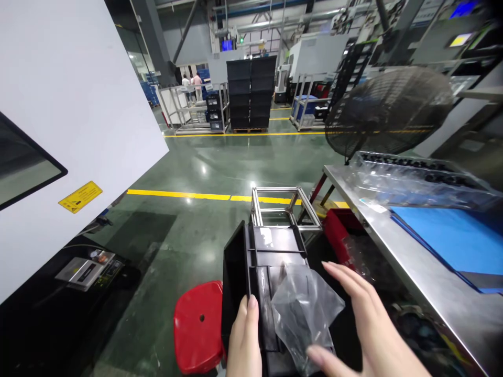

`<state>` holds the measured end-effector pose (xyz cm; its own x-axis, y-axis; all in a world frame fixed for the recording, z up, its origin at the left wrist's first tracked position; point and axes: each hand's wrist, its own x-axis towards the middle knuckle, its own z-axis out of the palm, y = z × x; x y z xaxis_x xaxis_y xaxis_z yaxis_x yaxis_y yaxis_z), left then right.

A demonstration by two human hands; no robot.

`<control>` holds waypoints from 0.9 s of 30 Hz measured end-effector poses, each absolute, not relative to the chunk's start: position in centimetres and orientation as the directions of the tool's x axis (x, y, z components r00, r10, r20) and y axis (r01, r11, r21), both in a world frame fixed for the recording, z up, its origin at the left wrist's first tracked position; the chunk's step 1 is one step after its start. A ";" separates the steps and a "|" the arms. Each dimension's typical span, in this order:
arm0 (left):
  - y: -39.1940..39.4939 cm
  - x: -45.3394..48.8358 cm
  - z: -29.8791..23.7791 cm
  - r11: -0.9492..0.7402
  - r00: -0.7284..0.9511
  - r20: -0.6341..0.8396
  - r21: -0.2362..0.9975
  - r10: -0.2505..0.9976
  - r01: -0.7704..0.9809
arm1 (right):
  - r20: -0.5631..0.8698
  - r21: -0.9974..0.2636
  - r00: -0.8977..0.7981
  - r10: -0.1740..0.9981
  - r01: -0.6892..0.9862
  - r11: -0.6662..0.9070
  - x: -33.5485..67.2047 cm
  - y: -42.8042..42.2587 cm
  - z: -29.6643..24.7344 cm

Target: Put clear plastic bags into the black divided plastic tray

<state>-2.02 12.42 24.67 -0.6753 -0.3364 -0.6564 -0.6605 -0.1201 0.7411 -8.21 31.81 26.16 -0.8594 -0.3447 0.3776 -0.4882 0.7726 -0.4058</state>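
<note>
A black plastic crate (234,272) stands low in front of me, with dark divided or stacked parts showing at its middle. My left hand (245,337) grips the crate's left wall, thumb and fingers pressed together at the edge. On the crate's middle lies a crumpled clear plastic bag (304,306). To the right of the bag, my right hand (365,324) has its fingers stretched and its thumb spread apart. That thumb overlaps the bag's lower part; whether it presses on it I cannot tell.
A red stool (198,327) stands left of the crate, and a metal frame stand (285,191) beyond it. On the right, a steel table (377,230) bears blue folders (451,235) and clear trays (416,180). A large fan (387,110) stands behind it. A white machine (74,99) fills the left.
</note>
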 end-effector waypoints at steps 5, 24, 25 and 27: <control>12.6 -2.4 25.0 -0.134 -0.666 -0.664 0.735 -0.341 -0.664 | 0.412 -0.471 -0.887 -0.209 -0.404 0.784 -7.8 33.0 24.7; 12.7 -2.6 26.0 -0.097 -0.665 -0.670 0.725 -0.330 -0.682 | 0.385 -0.611 -0.911 -0.149 -0.373 0.699 -6.5 35.1 23.5; 12.7 -2.6 26.0 -0.101 -0.669 -0.670 0.727 -0.323 -0.679 | 0.383 -0.621 -0.913 -0.142 -0.368 0.692 -6.7 35.5 23.3; 12.8 -2.6 25.9 -0.116 -0.682 -0.663 0.738 -0.309 -0.665 | 0.368 -0.650 -0.920 -0.134 -0.358 0.670 -7.2 36.0 22.9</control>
<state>-2.60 12.78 25.94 -0.6822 -0.3092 -0.6626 -0.6645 -0.1158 0.7383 -7.22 35.97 22.95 -0.9201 -0.1342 0.3680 -0.3579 0.6699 -0.6505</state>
